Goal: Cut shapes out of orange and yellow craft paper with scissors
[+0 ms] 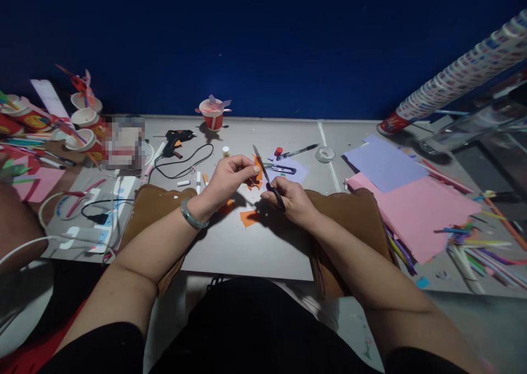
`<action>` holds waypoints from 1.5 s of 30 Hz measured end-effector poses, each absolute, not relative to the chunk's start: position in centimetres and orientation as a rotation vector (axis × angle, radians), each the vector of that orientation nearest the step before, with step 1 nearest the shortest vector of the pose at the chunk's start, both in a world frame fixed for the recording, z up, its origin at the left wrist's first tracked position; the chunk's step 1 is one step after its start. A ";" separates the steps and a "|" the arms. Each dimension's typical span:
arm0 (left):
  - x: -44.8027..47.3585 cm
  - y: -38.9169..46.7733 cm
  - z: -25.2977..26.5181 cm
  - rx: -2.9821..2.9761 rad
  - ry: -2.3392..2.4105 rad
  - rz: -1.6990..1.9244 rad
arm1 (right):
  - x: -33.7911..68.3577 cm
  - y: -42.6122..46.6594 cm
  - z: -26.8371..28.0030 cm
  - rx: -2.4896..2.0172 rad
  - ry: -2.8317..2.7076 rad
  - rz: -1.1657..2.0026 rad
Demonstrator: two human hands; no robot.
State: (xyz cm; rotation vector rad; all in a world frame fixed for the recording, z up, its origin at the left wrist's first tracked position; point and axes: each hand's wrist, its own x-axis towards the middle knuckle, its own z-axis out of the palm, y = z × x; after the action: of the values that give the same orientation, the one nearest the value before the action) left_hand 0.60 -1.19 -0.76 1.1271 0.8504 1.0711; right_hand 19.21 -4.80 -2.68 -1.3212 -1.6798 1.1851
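Between thumb and fingers, my left hand (233,179) pinches a small piece of orange paper (258,171). My right hand (294,198) is closed around the black handles of a pair of scissors (262,162), whose blades point up and away beside the orange piece. Whether the blades touch the paper I cannot tell. Below the hands, an orange paper scrap (248,218) lies on the table. Just beyond them rest a utility knife (282,168), a purple paper sheet (300,168) and a black pen (298,151).
A glue gun (175,142) with its looped cord lies at the left, near a paper cup (213,116). Tape (325,154), purple sheets (385,162) and pink sheets (420,212) lie at the right. A long stack of cups (457,72) leans there. Power strips (109,212) lie left.
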 end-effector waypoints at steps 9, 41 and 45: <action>0.5 -1.4 -1.0 1.144 0.815 1.010 | 19.4 -4.5 -2.7 -1.285 -1.447 1.185; 0.9 -1.9 -1.2 1.062 0.647 0.380 | 20.7 -4.0 -2.5 -0.908 -1.282 1.640; 0.7 -1.2 -1.3 1.288 0.843 0.560 | 20.3 -4.0 -2.3 -1.083 -1.289 1.464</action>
State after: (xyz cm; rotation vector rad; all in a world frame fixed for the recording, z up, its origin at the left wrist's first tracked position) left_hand 0.66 -1.18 -1.34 1.2876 0.8427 0.5597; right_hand 20.30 -4.03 -2.33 -1.0835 -1.2889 1.4639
